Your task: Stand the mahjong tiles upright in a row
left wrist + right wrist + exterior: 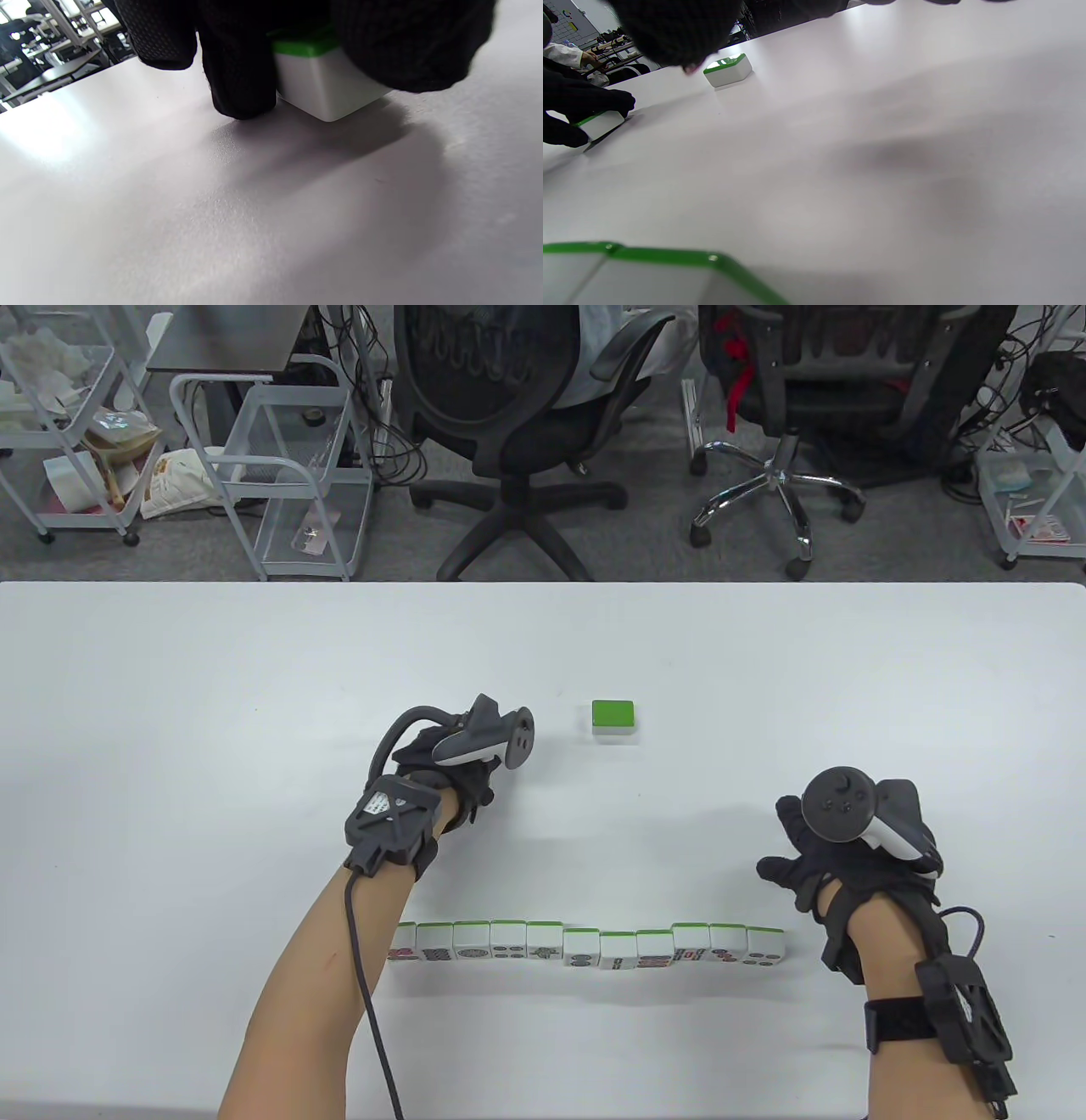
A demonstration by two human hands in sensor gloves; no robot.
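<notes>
Table [170,687], white, carries everything. Across its near side runs the row of upright tiles [585,946], eleven standing edge to edge with faces toward the person, green backs away, the line dipping slightly in the middle. The left hand [441,768] sits beyond the row's left end, turned down onto the surface; the left wrist view shows its fingers [237,72] and thumb gripping a green-backed tile [326,84], one corner low against the table, seemingly tilted. The right hand [848,848] hovers just past the row's right end, fingers loose and spread, holding nothing, though whether it touches the surface cannot be told. One loose tile [613,720] lies flat, green back up, near the table's middle, to the right of the left hand and apart from it
</notes>
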